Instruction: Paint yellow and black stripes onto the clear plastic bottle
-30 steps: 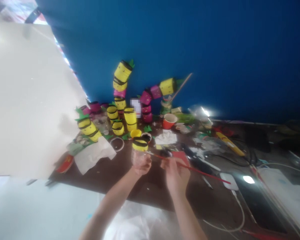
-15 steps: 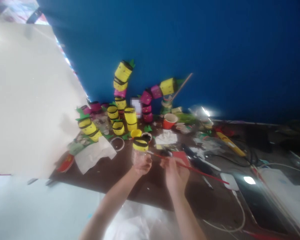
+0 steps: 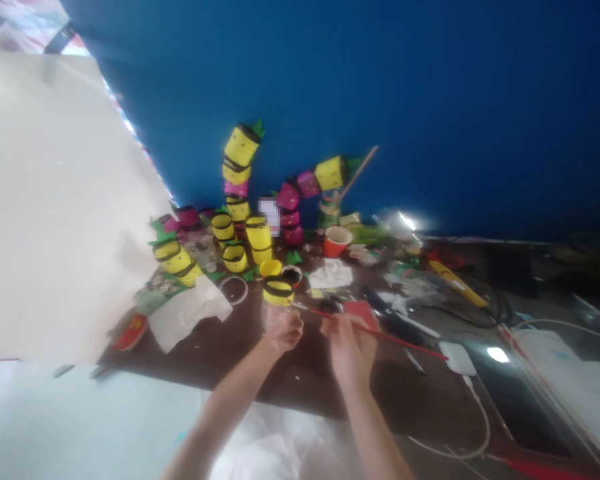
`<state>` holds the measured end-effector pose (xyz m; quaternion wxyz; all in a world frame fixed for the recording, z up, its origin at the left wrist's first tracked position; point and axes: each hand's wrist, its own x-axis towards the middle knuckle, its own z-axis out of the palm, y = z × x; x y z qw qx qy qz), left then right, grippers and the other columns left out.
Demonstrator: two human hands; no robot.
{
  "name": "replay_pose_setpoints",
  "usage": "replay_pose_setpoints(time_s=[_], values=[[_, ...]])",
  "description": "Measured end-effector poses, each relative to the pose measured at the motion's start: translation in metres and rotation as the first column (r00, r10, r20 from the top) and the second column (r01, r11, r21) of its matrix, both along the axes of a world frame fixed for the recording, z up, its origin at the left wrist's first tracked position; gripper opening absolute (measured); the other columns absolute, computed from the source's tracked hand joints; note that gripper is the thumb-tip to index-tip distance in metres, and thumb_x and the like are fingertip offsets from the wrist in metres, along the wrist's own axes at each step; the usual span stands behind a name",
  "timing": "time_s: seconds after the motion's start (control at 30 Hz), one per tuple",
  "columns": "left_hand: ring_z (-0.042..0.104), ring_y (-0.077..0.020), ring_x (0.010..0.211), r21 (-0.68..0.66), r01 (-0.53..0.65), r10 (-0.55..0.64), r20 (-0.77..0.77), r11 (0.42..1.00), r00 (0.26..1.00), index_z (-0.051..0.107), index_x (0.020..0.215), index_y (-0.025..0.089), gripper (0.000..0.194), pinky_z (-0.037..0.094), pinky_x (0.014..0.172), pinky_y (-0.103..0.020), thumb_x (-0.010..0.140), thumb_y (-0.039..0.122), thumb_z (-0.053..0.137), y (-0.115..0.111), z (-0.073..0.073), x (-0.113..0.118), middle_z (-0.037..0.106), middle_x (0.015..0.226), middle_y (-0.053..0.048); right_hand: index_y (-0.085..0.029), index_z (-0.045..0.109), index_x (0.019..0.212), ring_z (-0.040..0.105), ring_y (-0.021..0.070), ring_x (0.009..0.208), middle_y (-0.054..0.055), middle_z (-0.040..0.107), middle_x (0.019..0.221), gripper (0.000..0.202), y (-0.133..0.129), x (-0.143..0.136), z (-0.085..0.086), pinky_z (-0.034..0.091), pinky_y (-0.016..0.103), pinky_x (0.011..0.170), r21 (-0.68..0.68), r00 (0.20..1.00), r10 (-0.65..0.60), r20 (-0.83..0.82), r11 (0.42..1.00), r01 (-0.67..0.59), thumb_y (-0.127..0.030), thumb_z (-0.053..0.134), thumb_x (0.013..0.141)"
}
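Taking the container as the middle of our clock, we find a stack of yellow tubs (image 3: 177,260) at 10 o'clock, tilted, and a sheet of white paper (image 3: 189,315) at 9 o'clock, both on the brown table (image 3: 307,400).

The container (image 3: 279,293) is up in front of us, above the table, its black rim uppermost, yellow beneath that and clear lower down. We judge it light, thin-walled plastic: stiff enough to stand a gentle hold, likely to dent under a squeeze, perhaps slippery where it is bare. Our left hand (image 3: 283,331) wraps this clear lower part at 6 o'clock, fingers curled round it; that seems the best place, since the yellow could smear if it is wet.

At about 4 o'clock our right hand (image 3: 353,347) pinches the red handle of a brush (image 3: 395,339). This should be light and fairly stiff, easiest to steer from near the bristles. Its tip meets or nearly meets the yellow; we cannot tell which. The handle's far end reaches towards a white box (image 3: 460,360).
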<state>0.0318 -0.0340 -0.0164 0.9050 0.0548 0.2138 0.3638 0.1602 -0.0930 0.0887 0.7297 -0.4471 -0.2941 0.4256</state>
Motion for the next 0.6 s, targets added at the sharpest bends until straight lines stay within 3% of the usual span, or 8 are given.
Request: replay_pose_setpoints(time_s=[0.2,0.37,0.43,0.47,0.53,0.6], values=[[0.022,-0.0043,0.019,0.017,-0.01,0.01,0.007,1.0,1.0,0.044,0.055,0.022,0.056,0.022,0.023,-0.019,0.068,0.077,0.047,0.002,-0.009,0.001,0.023,0.033,0.008,-0.015,0.066,0.071,0.058,0.0124,0.048,0.002,0.065,0.057,0.028,0.006,0.012,-0.014,0.047,0.026,0.049,-0.02,0.993,-0.117,0.021,0.993,0.118,-0.042,0.075,0.068],[0.012,-0.0027,0.02,0.041,-0.005,0.005,0.006,0.999,1.0,0.04,0.052,0.022,0.063,0.016,0.022,-0.019,0.063,0.084,0.041,0.005,0.003,-0.005,0.02,0.032,0.009,-0.014,0.063,0.072,0.059,0.0127,0.049,0.002,0.066,0.058,0.031,0.006,0.032,-0.025,0.046,0.027,0.052,-0.037,0.977,-0.214,-0.006,0.976,0.213,-0.042,0.075,0.067],[0.021,-0.0041,0.022,0.066,0.001,-0.002,0.012,0.998,1.0,0.05,0.06,0.021,0.065,0.019,0.024,-0.02,0.058,0.086,0.045,0.007,0.015,-0.009,0.034,0.036,0.006,-0.014,0.063,0.074,0.06,0.0135,0.051,0.002,0.067,0.06,0.031,0.005,0.038,-0.029,0.046,0.027,0.052,-0.04,0.972,-0.233,-0.026,0.972,0.232,-0.041,0.076,0.066],[0.033,-0.0071,0.027,0.114,0.012,-0.013,0.012,0.993,1.0,0.057,0.07,0.019,0.07,0.025,0.027,-0.022,0.054,0.087,0.047,0.008,0.021,-0.011,0.048,0.045,0.001,-0.014,0.063,0.075,0.061,0.0138,0.052,0.003,0.067,0.061,0.031,0.005,0.041,-0.03,0.047,0.028,0.053,-0.038,0.97,-0.24,-0.034,0.97,0.239,-0.04,0.076,0.066],[0.056,-0.0145,0.05,0.222,-0.137,0.136,0.018,0.965,0.99,0.062,0.093,0.017,0.08,0.04,0.04,-0.024,0.05,0.083,0.055,0.009,0.034,-0.013,0.066,0.074,-0.01,-0.013,0.064,0.077,0.062,0.0142,0.053,0.003,0.068,0.062,0.032,0.003,0.045,-0.032,0.048,0.028,0.054,-0.034,0.966,-0.253,-0.051,0.967,0.251,-0.04,0.077,0.065],[0.063,-0.0205,0.072,0.31,-0.279,0.299,-0.018,0.909,0.954,0.062,0.102,0.016,0.079,0.048,0.057,-0.029,0.051,0.077,0.062,0.011,0.044,-0.011,0.067,0.091,-0.013,-0.013,0.064,0.077,0.062,0.0143,0.053,0.002,0.067,0.062,0.033,0.002,0.048,-0.033,0.048,0.028,0.054,-0.043,0.964,-0.257,-0.069,0.966,0.254,-0.04,0.078,0.064]])
